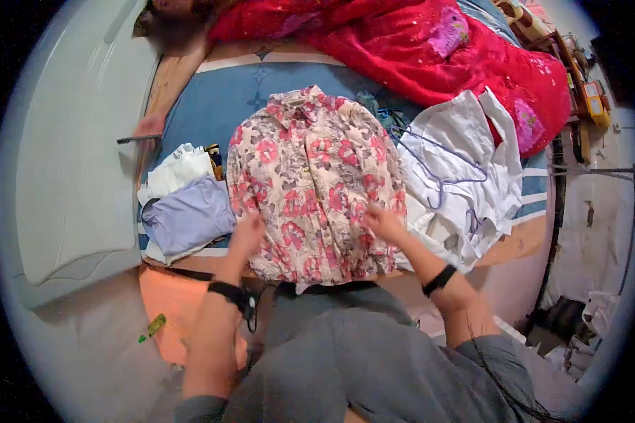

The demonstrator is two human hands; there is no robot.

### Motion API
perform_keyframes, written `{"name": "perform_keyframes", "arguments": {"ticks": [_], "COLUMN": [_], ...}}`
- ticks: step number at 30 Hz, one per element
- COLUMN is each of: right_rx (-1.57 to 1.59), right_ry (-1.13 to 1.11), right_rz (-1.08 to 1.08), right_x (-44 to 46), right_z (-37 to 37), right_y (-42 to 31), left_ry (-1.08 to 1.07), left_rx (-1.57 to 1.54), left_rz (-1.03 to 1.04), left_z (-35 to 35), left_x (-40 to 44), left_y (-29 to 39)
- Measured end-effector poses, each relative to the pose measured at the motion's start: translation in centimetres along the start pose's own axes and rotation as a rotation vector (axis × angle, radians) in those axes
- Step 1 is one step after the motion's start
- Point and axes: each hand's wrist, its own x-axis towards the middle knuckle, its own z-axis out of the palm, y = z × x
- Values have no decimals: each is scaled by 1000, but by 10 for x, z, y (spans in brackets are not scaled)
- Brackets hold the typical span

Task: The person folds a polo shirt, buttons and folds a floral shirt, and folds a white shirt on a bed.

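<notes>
A floral shirt, cream with pink and red flowers, lies spread front side up on the bed, its collar pointing away from me. My left hand is on its lower left part, fingers closed and slightly blurred, with cloth at the fingertips. On the lower right part, my right hand has its fingers closed together on the fabric. To the left sits a folded lavender garment, with white folded clothes behind it. White garments lie loosely on the right, with a dark blue hanger on top.
Another person's hand holds a dark, flat object at the bed's left edge. A red flowered blanket covers the far side of the blue bedsheet. A pale panel stands at left; shelves are at right.
</notes>
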Motion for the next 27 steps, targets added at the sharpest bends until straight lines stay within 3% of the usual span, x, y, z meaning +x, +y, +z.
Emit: {"name": "perform_keyframes", "arguments": {"ticks": [2, 3, 5, 6, 8, 9, 10, 12, 14, 16, 17, 18, 19, 20, 21, 22, 23, 24, 25, 26, 27], "right_rx": [288, 289, 304, 302, 46, -260, -260, -379, -301, 201, 119, 37, 68, 99, -153, -410, -409, -503, -596, -548, -497], "right_ry": [-6, -13, 78, 73, 317, 429, 425, 592, 548, 168, 172, 175, 325, 477, 666, 849, 849, 931, 1010, 907, 801], "right_rz": [119, 125, 178, 186, 159, 55, 62, 248, 358, 392, 369, 345, 406, 468, 439, 402, 404, 259, 109, 13, -79], "right_x": [-24, -29, -34, -31, -24, -26, -26, -23, -25, -25, -27, -29, -33, -36, -38, -43, -48, -49, -48, -50, -54], "right_z": [38, 46, 57, 62, 76, 69, 62, 48, 31, 13, -2, -19, -41, -61, -81, -99, -104, -104, -98, -79, -53], "right_y": [39, 49, 63, 68, 73, 61, 59, 61, 80, 122, 139, 157, 178, 192, 189, 179, 167, 151, 139, 132, 128], "left_ry": [-50, -55, -122, -130, 20, 91, 82, 225, 240, 91, 189, 174, 153, 231, 311, 568, 816, 815, 674, 528, 412], "left_rx": [-18, -19, -292, -294, -117, 107, 107, 555, 538, -2, -228, 3, 237, 120, 1, 304, 605, 606, 487, 367, 160], "left_rz": [30, 24, -271, -276, -174, -141, -142, -214, -265, -149, -111, -258, -403, -531, -656, -540, -407, -407, -261, -120, -141], "left_z": [50, 62, 86, 94, 109, 106, 102, 86, 81, 85, 78, 59, 44, 13, -18, -15, -12, -14, -16, -17, 22], "left_x": [-30, -41, -54, -55, -52, -56, -59, -60, -57, -53, -55, -53, -51, -59, -66, -71, -77, -78, -81, -83, -82], "left_y": [-40, -40, -41, -45, -53, -45, -37, -14, -29, -86, -87, -105, -120, -92, -63, -99, -134, -119, -104, -93, -148]}}
